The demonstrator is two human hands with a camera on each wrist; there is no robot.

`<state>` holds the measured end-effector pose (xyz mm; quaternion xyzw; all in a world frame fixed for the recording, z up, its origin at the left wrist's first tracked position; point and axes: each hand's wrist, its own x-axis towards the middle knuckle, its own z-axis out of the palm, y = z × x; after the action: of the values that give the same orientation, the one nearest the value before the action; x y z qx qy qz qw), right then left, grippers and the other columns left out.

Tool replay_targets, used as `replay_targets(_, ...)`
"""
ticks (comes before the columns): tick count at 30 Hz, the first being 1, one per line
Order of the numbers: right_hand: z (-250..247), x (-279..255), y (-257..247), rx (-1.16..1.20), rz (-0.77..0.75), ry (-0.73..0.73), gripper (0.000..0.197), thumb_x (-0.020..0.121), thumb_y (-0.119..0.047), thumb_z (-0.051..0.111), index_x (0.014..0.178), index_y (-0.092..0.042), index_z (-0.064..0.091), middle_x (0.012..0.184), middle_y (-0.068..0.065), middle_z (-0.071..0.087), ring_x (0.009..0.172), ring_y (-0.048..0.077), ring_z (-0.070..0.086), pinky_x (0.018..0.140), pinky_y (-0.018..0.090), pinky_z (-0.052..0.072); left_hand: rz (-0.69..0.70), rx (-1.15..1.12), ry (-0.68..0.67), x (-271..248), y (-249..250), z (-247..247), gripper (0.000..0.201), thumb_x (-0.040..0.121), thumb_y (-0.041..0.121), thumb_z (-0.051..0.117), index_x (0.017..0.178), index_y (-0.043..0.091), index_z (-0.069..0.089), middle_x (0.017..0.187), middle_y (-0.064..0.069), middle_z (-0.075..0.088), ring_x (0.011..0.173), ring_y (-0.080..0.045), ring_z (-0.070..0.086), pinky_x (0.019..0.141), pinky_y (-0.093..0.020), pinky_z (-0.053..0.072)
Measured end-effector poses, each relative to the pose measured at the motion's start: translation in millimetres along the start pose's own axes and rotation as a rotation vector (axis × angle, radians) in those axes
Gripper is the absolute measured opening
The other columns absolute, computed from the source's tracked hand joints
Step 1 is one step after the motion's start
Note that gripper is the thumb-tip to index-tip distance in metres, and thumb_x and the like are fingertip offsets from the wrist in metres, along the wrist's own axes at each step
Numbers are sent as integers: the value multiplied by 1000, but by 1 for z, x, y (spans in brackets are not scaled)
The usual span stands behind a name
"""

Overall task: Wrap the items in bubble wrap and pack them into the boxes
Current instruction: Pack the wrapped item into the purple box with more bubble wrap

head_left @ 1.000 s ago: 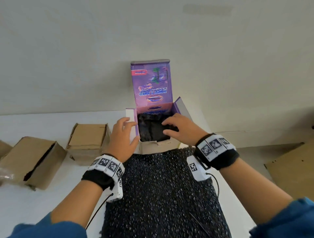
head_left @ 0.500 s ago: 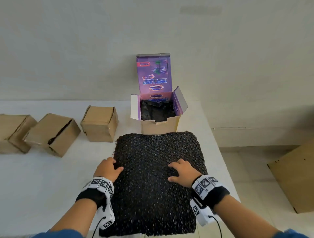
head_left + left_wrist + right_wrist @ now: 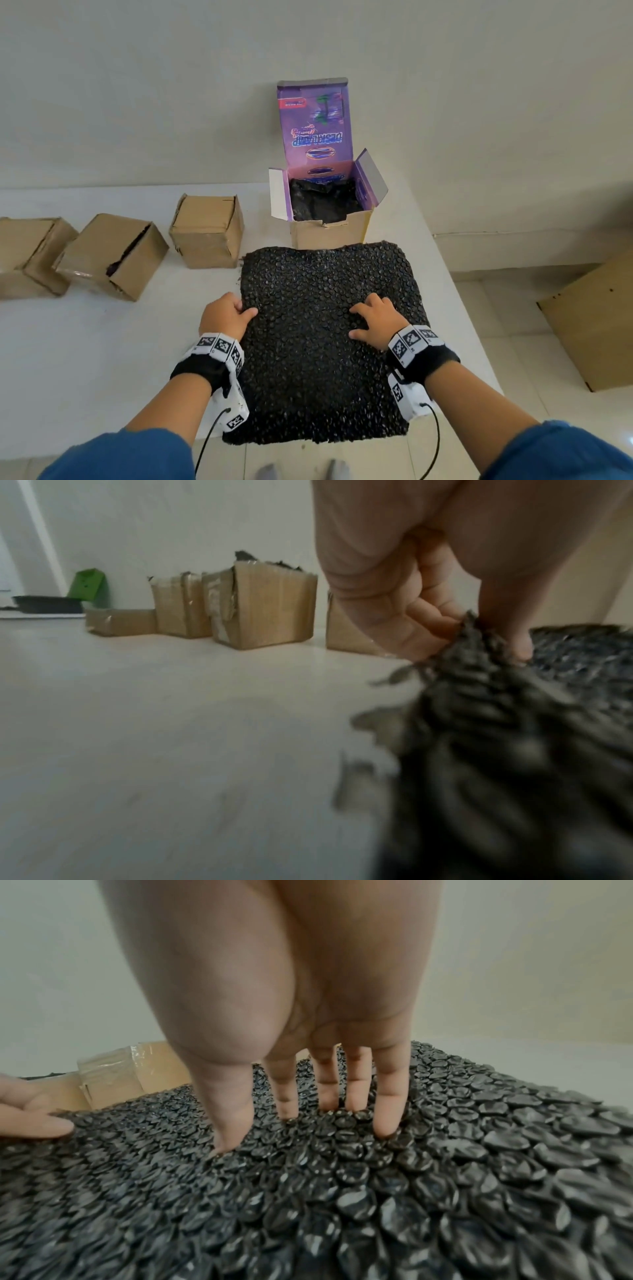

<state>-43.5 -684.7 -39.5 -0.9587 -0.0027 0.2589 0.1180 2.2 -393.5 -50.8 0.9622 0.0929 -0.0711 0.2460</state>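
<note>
A long white table (image 3: 85, 359) carries everything, and the largest thing on it is a black sheet of bubble wrap (image 3: 325, 359), spread flat at the table's near right part with its near edge reaching the table's front edge. Just beyond the far edge of that sheet stands an open purple printed cardboard box (image 3: 329, 229), its tall lid flap upright against the pale wall and its side flaps splayed; a bundle wrapped in black bubble wrap (image 3: 322, 202) sits inside it. Left of the sheet's far corner stands a closed brown cardboard box (image 3: 209, 233), with a second brown cardboard box lying tilted with a gaping seam (image 3: 113, 257) farther left and a third brown cardboard box (image 3: 30, 257) at the left border of the head view. Off the table, right of the sheet, a flat brown cardboard panel (image 3: 596, 325) leans on the tiled floor. The left hand (image 3: 224, 313) is at the sheet's left edge, thumb on top and fingers (image 3: 421, 631) curled beneath, pinching that edge and lifting it slightly. The right hand (image 3: 378, 323) lies on the sheet right of its middle, fingers (image 3: 388, 1110) spread and straight, their tips pressing into the bubbles.
</note>
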Motion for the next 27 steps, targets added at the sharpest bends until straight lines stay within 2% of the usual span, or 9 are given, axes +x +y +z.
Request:
replay_targets(3, 0, -2, -1, -8, -6, 8, 58, 88, -51, 55, 139, -26, 41, 138, 8, 32, 127, 30, 31, 108, 39, 33, 40, 60, -23, -2, 17, -18, 27, 82, 40, 68, 76, 18, 53, 75, -1, 57, 74, -22, 54, 62, -28, 39)
replay_targets(7, -4, -2, -3, 35, 30, -61, 64, 90, -62, 42, 142, -24, 40, 142, 12, 33, 132, 35, 29, 111, 44, 28, 225, 6, -212, -8, 50, -40, 34, 86, 42, 61, 70, 15, 49, 70, -1, 55, 74, -23, 56, 62, -30, 38)
replay_targets(9, -12, -4, -4, 155, 46, -90, 75, 86, -72, 29, 141, -23, 42, 142, 14, 38, 133, 37, 32, 112, 47, 28, 294, -146, -342, -13, 73, -43, 33, 88, 41, 59, 77, 11, 54, 80, -5, 60, 79, -22, 59, 68, -33, 44)
replay_targets(12, -25, -12, -9, 513, 25, -22, 75, 90, -69, 21, 140, -18, 44, 144, 8, 45, 133, 27, 41, 113, 39, 28, 194, -541, -621, -31, 109, -35, 21, 92, 32, 57, 94, 11, 60, 98, -7, 66, 89, -19, 65, 85, -37, 55)
replay_targets(16, -39, -26, -10, 951, -80, 16, 51, 94, -57, 39, 116, -17, 62, 112, 5, 67, 99, 17, 63, 86, 38, 50, 199, -723, -886, -53, 138, -11, 19, 100, 15, 41, 111, 12, 55, 112, 4, 61, 104, -20, 65, 91, -30, 51)
replay_targets(19, -38, -29, 9, 916, -120, 115, 19, 88, -23, 65, 105, -15, 63, 106, 6, 69, 98, 19, 64, 94, 37, 49, 226, -728, -858, -54, 146, 6, 19, 100, 9, 40, 111, 12, 55, 111, -2, 62, 98, -16, 65, 88, -27, 50)
replay_targets(21, -35, -25, 30, 912, -32, 204, 26, 83, -8, 69, 106, -15, 59, 110, 11, 68, 100, 24, 64, 96, 45, 48, 230, -706, -733, -50, 146, 16, 14, 97, 11, 47, 104, 16, 58, 110, -5, 63, 94, -14, 64, 83, -28, 52)
replay_targets(24, -30, -19, 61, 821, 126, 275, 22, 79, -6, 70, 99, -8, 62, 104, 16, 69, 97, 31, 65, 92, 48, 49, 241, -462, -437, -36, 140, 35, 11, 89, 18, 62, 100, 19, 61, 110, -5, 61, 102, -19, 60, 87, -33, 51)
replay_targets(27, -27, -21, 80, 767, 268, 304, 35, 79, -12, 71, 111, -5, 59, 110, 14, 66, 103, 30, 62, 91, 36, 49, 131, -212, -337, -29, 137, 55, 42, 81, 31, 71, 115, 17, 53, 121, -8, 49, 109, -24, 55, 91, -33, 45)
